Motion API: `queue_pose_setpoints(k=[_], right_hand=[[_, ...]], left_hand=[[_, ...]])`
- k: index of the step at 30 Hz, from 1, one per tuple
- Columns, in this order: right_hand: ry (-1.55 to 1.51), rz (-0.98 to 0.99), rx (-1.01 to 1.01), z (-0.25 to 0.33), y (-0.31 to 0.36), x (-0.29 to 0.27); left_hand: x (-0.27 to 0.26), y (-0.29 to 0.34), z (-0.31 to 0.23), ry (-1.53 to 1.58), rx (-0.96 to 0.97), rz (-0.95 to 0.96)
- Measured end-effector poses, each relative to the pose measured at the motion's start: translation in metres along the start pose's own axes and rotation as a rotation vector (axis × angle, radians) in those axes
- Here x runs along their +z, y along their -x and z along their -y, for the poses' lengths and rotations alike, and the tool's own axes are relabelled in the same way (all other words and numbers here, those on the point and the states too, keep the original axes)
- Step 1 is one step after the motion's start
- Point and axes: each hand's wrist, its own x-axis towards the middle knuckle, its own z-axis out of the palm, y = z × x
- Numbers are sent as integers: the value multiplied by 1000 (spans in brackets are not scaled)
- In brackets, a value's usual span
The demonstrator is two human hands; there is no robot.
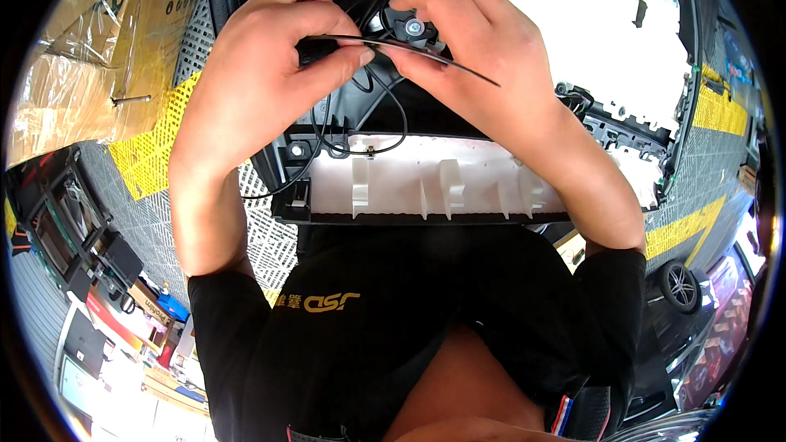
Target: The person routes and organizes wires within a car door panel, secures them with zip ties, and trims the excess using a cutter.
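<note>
Left hand (282, 53) pinching thin black strip (457, 65) over panel (401, 184); right hand (491, 33) curled against it, can't tell if gripping. Looks mid-job imo: strip's long end sticking out free, cable (404, 108) loop not tucked away yet.

You wear a black shirt (393, 270) with short sleeves (223, 327), open at the neck in a V. Yellow lettering (327, 302) marks its left side; a red, white and blue stripe (562, 415) shows near right. Your left hand (274, 53) and right hand (487, 29) are bare.
</note>
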Motion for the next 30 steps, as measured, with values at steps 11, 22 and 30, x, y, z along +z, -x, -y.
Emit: queue_pose_setpoints(k=[11,22,30], right_hand=[[316,-164,-244,-10,-3,19],[318,-171,-324,-9,2,19],[-96,66,102,5,-5,-17]], left_hand=[[-5,1,19,304,-182,70],[11,5,14,398,-130,-31],[11,3,-2,57,10,-48]])
